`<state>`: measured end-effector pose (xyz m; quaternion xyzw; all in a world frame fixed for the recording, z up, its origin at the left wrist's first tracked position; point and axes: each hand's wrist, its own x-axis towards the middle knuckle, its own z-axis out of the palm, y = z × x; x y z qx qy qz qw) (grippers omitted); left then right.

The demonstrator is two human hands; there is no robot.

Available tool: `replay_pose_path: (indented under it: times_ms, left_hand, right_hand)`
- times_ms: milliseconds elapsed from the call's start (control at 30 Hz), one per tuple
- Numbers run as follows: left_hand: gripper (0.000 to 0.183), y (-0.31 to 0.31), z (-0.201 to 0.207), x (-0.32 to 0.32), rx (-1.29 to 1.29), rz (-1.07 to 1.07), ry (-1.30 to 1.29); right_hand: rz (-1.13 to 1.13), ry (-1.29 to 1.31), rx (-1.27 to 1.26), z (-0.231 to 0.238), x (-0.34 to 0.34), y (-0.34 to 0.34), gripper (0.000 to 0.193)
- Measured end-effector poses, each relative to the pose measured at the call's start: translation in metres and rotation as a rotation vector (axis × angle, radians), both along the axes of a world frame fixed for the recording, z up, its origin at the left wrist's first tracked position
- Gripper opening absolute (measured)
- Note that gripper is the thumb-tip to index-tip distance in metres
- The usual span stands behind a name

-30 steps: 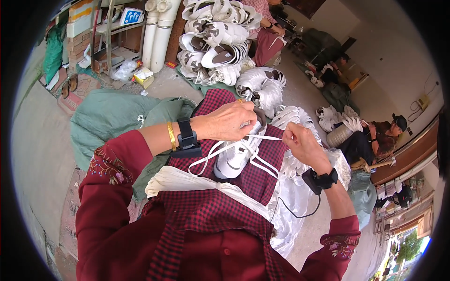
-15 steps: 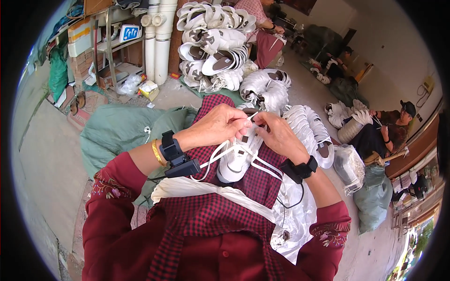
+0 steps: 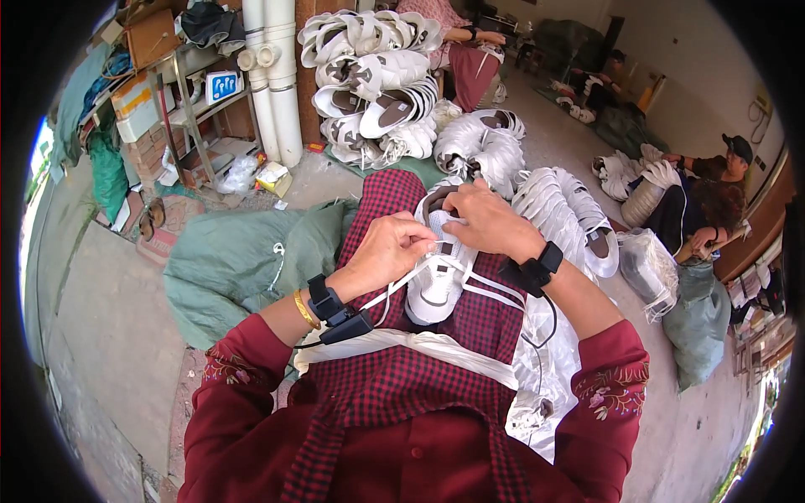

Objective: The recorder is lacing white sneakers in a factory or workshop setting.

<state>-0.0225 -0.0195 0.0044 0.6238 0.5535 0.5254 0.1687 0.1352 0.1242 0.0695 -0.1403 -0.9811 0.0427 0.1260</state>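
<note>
A white sneaker (image 3: 434, 300) rests on my lap over a red-and-black checked apron (image 3: 369, 387), its toe toward me. White shoelace (image 3: 496, 290) runs through its front, with loose ends hanging to both sides. Left of the shoe, my left hand (image 3: 387, 253) is closed, thumb and fingertips pinching the lace. Over the tongue and the right side of the shoe opening, my right hand (image 3: 493, 223) curls its fingers against the upper. Its fingertips are partly hidden, so any lace under them does not show.
Stacked white shoes (image 3: 369, 71) stand ahead, and more nested shoes (image 3: 558, 214) lie at right. A green sack (image 3: 243, 260) lies at left; another sack (image 3: 698, 327) stands at right beside a seated co-worker (image 3: 713, 197). White pipes (image 3: 281, 92) and a cluttered shelf (image 3: 197, 109) are far left.
My hands, close together at the top of the tongue before, are now apart. The left has come down the shoe with the lace; the right has moved over the opening. The view has shifted slightly.
</note>
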Motion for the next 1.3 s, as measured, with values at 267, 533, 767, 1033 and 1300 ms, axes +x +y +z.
replay_pose_path:
  times_ms: [267, 533, 767, 1033, 1300]
  left_hand:
    - [0.008, -0.001, -0.001, 0.005, 0.065, 0.056, 0.113]
    - [0.007, 0.011, -0.010, 0.009, 0.139, 0.035, 0.146]
    - [0.005, 0.014, -0.007, 0.008, -0.126, -0.119, -0.240]
    - [0.010, 0.007, 0.000, 0.023, 0.138, 0.171, 0.229]
    - [0.014, 0.008, -0.002, 0.031, 0.232, 0.161, 0.536]
  right_hand:
    - [-0.019, -0.031, -0.415, -0.005, 0.000, 0.020, 0.035]
    - [-0.133, 0.087, -0.631, -0.013, -0.002, 0.022, 0.043]
    - [-0.115, 0.089, -0.632, -0.011, -0.003, 0.021, 0.043]
    - [-0.083, 0.182, -0.699, -0.022, 0.003, 0.024, 0.044]
    - [-0.047, 0.234, -0.721, -0.031, 0.002, 0.027, 0.044]
